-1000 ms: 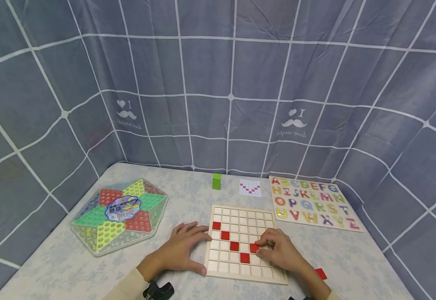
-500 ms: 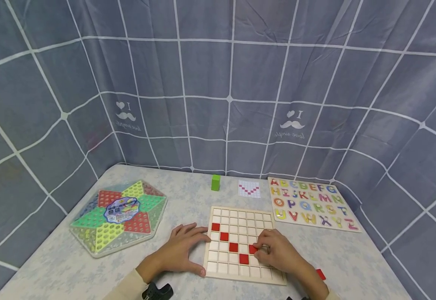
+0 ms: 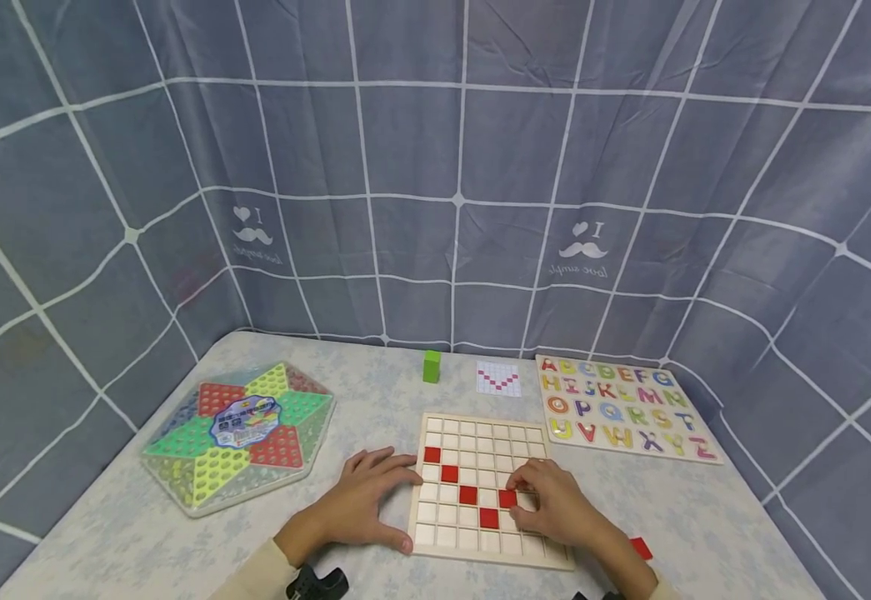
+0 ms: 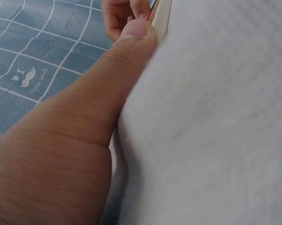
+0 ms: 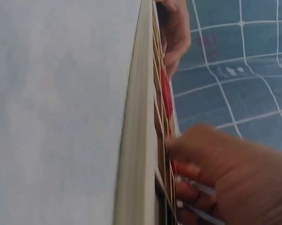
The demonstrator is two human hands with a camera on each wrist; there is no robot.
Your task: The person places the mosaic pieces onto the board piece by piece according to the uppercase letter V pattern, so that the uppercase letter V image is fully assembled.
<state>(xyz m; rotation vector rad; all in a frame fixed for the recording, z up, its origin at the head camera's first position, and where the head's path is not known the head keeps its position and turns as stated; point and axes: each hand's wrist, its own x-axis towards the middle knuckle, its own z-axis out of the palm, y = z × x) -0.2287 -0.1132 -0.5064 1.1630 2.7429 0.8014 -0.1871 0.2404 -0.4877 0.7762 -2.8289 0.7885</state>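
Observation:
My left hand lies at the left edge of a wooden grid board, fingertips and thumb against its frame. Several red square tiles sit in the cells, stepping down to the right and then up by one. At the last of these, a red tile, my right hand has its index finger just above and its thumb just below, spread apart. In the right wrist view, the right thumb is blurred, close over the board. The board's right-hand cells are partly hidden by this hand.
A loose red tile lies beside the right forearm. Behind the board are a green block and a pattern card. An alphabet board lies at right, a packaged star-shaped game board at left. A curtain hangs behind the table.
My right thumb and index finger have spread slightly, and more of the red tile between them shows. The left hand stays at the board's edge.

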